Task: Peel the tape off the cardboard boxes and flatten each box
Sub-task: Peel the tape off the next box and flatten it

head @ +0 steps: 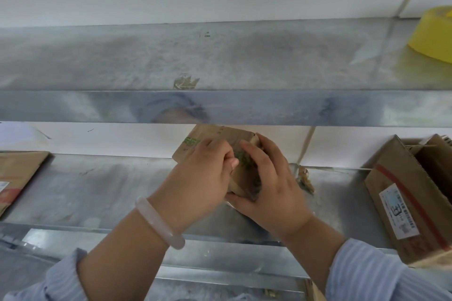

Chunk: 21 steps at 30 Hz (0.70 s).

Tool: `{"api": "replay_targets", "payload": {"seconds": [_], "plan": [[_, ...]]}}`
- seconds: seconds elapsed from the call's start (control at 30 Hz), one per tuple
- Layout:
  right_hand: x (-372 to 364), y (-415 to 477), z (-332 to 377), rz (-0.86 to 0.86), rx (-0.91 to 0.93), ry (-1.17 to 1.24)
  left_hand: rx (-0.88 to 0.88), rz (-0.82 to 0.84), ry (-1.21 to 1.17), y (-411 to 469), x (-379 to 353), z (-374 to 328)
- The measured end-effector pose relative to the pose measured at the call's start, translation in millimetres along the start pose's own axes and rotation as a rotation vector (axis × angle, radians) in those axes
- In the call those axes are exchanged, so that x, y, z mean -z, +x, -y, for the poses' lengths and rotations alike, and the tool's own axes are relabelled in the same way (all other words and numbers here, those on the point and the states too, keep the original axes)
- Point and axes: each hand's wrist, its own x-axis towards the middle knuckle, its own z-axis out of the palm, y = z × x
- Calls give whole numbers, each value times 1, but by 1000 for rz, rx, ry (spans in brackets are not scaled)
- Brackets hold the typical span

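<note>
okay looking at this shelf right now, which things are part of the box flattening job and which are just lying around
Part of the job:
small cardboard box, held by left hand and right hand
open box with the label, at the right
flat cardboard, at the left

Lying about:
yellow tape roll on the upper shelf
torn tape scrap

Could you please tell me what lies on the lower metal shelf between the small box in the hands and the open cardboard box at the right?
In the head view, only a crumpled brown tape scrap lies between the small brown cardboard box and the open labelled cardboard box.

I can't read anything: the shipping label [398, 212] on the right-hand box [413, 203] is too blurred.
</note>
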Motion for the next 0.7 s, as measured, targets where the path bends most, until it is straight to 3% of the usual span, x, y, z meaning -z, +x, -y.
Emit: {"api": "replay_targets", "payload": {"seconds": [0.33, 0.47, 0.7], "plan": [[6, -5, 2, 2, -22, -26, 30, -69, -195, -6, 3, -2], [7, -6, 3, 8, -29, -29, 51, -61, -138, -5, 9, -6], [5, -2, 13, 29, 4, -3, -45, -33, 197, -9, 14, -13]]}}
